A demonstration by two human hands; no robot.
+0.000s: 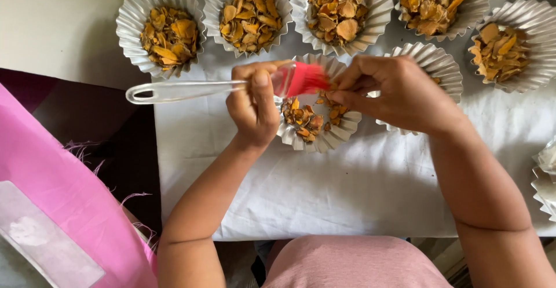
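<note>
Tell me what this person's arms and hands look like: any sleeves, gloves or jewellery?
Both arms are bare from the elbow down, with no sleeves showing. The left hand and right hand wear no gloves, and no rings, bracelets or watch show. The fingers have short, unpainted nails. A pink garment covers the lap.

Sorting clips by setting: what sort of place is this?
Probably a home food-preparation table: fluted foil cups of dried orange slices sit on a white cloth, and the left hand holds a red-bristled brush.
</note>
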